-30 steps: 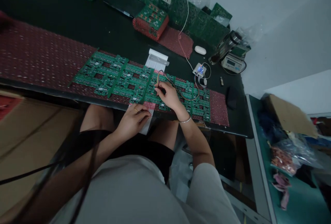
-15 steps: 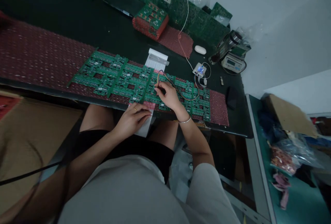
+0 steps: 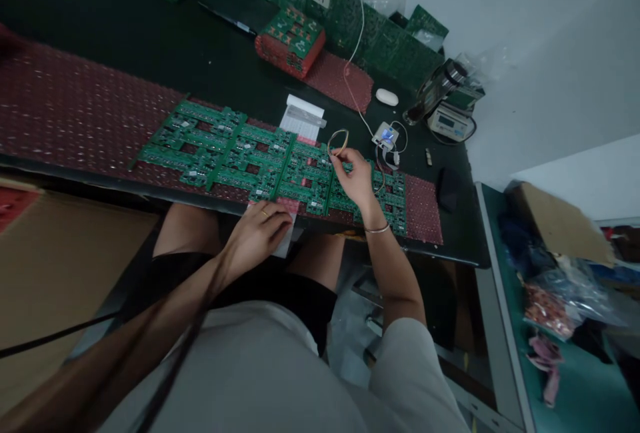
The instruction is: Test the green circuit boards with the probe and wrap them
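Note:
A row of green circuit boards (image 3: 250,156) lies along red bubble wrap near the table's front edge. My right hand (image 3: 354,176) is above the boards toward the right, thumb and fingers pinched on a thin wire cable (image 3: 339,141). The cable loops up over the fingertips, and its held end is too small to make out. Behind the hand the wire runs to a small white device with a lit screen (image 3: 387,134). My left hand (image 3: 259,230) rests at the front edge of the boards, fingers loosely stretched out, beside a white paper (image 3: 286,236) hanging over the edge.
Behind the boards lies a ruler (image 3: 306,116) on a white notepad (image 3: 300,128). Farther back are a bubble-wrapped stack of boards (image 3: 290,40), a white oval case (image 3: 387,97), a flask (image 3: 435,92) and a digital meter (image 3: 451,122). A black item (image 3: 447,189) sits at the right.
My right hand has moved right and slightly up from the boards, carrying the wire cable with it. My left hand has stayed nearly in place.

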Available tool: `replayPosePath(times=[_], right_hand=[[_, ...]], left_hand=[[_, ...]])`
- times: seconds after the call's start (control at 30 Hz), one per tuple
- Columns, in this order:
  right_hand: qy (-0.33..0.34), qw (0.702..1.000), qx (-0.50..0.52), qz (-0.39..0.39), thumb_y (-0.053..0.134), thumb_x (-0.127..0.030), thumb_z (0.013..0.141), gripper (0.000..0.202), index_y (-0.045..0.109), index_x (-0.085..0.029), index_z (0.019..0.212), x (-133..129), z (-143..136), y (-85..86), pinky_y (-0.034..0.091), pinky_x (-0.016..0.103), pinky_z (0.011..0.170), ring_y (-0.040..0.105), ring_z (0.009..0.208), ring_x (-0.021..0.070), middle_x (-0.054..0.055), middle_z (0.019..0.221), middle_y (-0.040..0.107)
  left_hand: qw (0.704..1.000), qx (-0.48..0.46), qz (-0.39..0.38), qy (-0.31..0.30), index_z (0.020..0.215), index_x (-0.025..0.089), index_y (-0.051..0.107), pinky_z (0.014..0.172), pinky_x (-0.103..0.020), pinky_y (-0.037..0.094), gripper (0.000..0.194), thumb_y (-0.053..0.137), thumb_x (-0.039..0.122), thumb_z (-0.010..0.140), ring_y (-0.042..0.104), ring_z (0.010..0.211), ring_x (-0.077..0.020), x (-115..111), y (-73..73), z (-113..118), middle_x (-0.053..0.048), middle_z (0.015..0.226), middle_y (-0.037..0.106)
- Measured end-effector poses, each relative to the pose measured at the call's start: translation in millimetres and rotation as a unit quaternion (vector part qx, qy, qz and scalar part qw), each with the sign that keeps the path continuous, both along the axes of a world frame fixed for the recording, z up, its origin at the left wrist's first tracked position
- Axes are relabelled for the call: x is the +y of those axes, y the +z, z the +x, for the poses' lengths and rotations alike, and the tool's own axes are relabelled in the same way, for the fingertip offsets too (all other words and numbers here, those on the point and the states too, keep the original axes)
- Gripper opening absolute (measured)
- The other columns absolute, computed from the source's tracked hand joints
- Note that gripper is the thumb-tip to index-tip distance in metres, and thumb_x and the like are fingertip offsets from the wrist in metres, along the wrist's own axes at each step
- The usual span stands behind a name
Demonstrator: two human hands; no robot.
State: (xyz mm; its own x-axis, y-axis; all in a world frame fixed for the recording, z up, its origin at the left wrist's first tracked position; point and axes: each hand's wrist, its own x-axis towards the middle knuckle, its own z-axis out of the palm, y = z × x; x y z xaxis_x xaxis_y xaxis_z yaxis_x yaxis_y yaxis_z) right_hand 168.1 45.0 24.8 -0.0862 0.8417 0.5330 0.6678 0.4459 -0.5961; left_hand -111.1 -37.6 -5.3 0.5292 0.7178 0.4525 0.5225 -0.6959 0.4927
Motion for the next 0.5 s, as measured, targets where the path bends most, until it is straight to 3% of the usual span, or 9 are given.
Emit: replayPosePath(times=[0.13,0.3,0.5], right_hand=[[-0.035,0.998,0.042,-0.021,0.057,-0.046,0.105,0.026,0.071,-0.024,0.104,9,21,-9.1,0.059,0.036,0.092,0.071,0.094,0.0194,0.006,0.103,0.077],[-0.053,0.993,0.094,-0.043,0.059,-0.052,0.102,0.031,0.071,-0.024,0.100,12,25,-22.2,0.059,0.036,0.091,0.072,0.092,0.0197,0.007,0.101,0.078],[-0.057,0.991,0.108,-0.054,0.059,-0.054,0.101,0.033,0.072,-0.023,0.101,11,22,-25.0,0.059,0.035,0.087,0.072,0.090,0.0198,0.007,0.102,0.079]], left_hand=[[1.000,0.003,0.025,-0.016,0.100,0.021,0.073,0.092,-0.041,0.057,0.022,0.053,0.024,0.107,0.067,0.099,-0.0245,0,0.7,1,-0.008,0.105,0.074],[0.999,0.003,0.034,-0.021,0.091,0.021,0.069,0.089,-0.042,0.059,0.023,0.052,0.024,0.107,0.067,0.097,-0.0244,0,1.0,-2,-0.008,0.105,0.073],[0.999,-0.031,-0.017,-0.027,0.113,0.024,0.071,0.099,-0.041,0.060,0.015,0.060,0.029,0.104,0.069,0.111,-0.0250,4,-3.2,-9,-0.008,0.118,0.072]])
